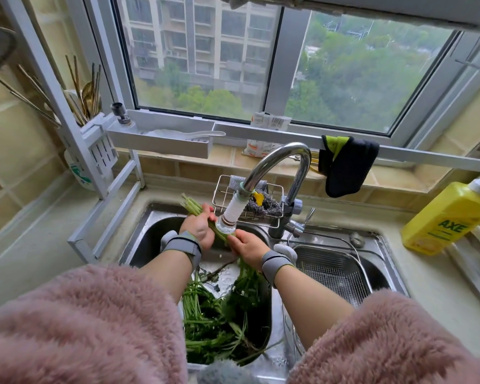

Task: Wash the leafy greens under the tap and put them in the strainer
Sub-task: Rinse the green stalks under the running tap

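Observation:
A bunch of leafy greens (192, 207) is held across the left sink basin, right under the tap nozzle (228, 219). My left hand (198, 227) grips the stalk end, whose cut stems stick out up and to the left. My right hand (248, 246) grips the same bunch lower down, where its leaves hang into the basin. More loose greens (219, 322) lie in the bottom of the left basin (147, 231). The metal mesh strainer (333, 270) sits in the right basin and looks empty.
A chrome tap (283, 159) arches over the sink, with a wire rack holding a steel scourer (263, 203) behind it. A yellow detergent bottle (446, 217) stands on the right counter. A dark cloth (344, 164) hangs from the rail, and a chopstick holder (94, 134) is at the left.

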`<state>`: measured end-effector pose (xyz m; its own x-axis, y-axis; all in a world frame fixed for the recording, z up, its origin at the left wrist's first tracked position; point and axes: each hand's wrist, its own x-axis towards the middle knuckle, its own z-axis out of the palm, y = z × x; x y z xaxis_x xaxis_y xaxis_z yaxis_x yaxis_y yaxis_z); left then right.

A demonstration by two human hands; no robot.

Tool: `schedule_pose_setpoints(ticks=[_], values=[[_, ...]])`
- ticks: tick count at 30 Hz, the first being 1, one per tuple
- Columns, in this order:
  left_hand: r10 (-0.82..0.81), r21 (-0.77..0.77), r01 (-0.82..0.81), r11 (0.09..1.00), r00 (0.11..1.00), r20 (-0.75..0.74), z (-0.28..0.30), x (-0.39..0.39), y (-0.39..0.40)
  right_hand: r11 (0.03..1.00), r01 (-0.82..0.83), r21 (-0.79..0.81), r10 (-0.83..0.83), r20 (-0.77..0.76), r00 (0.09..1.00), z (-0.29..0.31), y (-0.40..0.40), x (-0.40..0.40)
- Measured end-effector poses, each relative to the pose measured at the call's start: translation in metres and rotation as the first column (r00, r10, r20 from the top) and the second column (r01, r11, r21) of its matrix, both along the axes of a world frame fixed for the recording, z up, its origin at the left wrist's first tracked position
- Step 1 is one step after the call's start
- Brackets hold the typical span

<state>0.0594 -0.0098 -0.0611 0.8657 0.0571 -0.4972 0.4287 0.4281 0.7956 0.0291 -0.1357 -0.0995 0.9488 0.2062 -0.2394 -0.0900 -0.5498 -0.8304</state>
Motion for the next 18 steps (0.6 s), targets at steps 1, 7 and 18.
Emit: schedule_pose_setpoints(ticks=[1, 7, 18], values=[[0.05, -0.087, -0.049, 0.995, 0.999, 0.009, -0.001, 0.001, 0.002, 0.999, 0.011, 0.03, -0.01, -0.02, 1.0, 0.001, 0.002, 0.0], [0.15, -0.229, -0.141, 0.963, 0.988, 0.025, -0.003, 0.007, 0.005, 0.994, -0.096, -0.061, 0.094, -0.025, 0.995, 0.005, -0.002, 0.001], [0.194, -0.196, -0.168, 0.966, 0.974, 0.12, 0.007, 0.018, 0.013, 0.998, -0.059, -0.021, 0.057, -0.06, 0.997, 0.008, -0.009, 0.001]])
